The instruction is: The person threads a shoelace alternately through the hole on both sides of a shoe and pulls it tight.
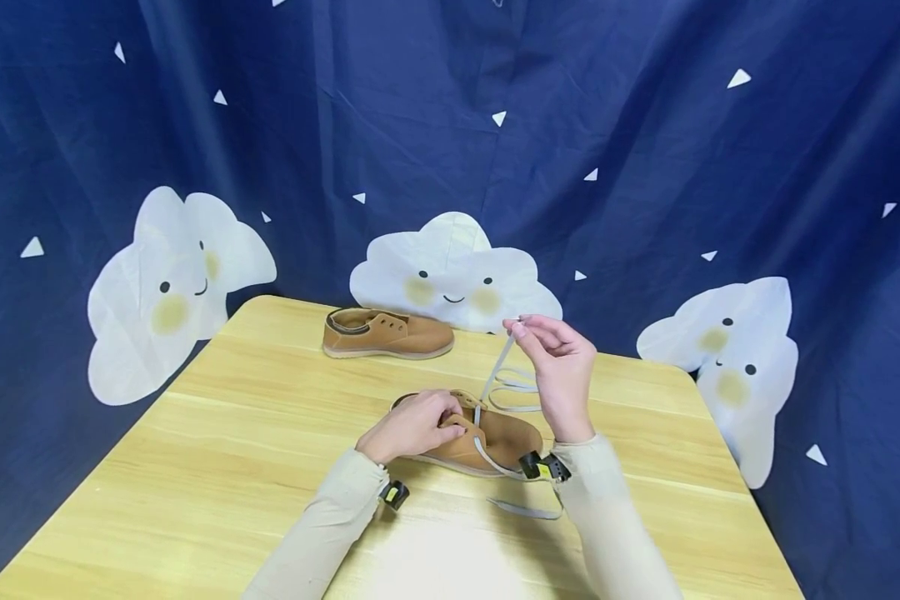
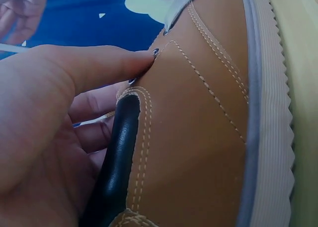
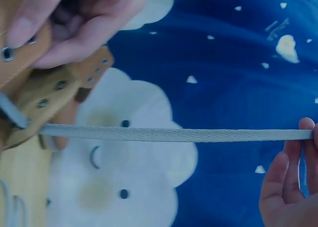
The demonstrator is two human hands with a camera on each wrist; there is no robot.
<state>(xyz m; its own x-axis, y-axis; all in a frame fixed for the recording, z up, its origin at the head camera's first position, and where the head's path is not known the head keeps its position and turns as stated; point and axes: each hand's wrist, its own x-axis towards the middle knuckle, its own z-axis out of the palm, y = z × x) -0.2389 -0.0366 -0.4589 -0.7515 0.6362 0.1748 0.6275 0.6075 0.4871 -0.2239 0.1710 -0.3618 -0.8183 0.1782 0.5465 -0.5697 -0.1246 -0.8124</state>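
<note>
A brown lace-up shoe (image 1: 513, 435) lies on the table, its toe to the right in the head view. My left hand (image 1: 412, 425) pinches the shoe's near eyelet flap (image 2: 174, 83), with the thumb on the outside by a metal eyelet and the fingers inside the opening. Raised above the shoe, my right hand (image 1: 567, 371) pinches a flat grey shoelace (image 3: 174, 135) between thumb and fingertips. The lace runs straight and taut from a front eyelet in the far flap. Its other side crosses to the near flap's front eyelet and trails down over the shoe.
A second brown shoe (image 1: 412, 335), with no lace in its eyelets, stands at the table's back edge. Loops of lace (image 1: 513, 392) lie behind the toe, and a lace end (image 1: 525, 508) rests in front. A blue curtain (image 1: 420, 125) hangs behind the wooden table (image 1: 217, 467).
</note>
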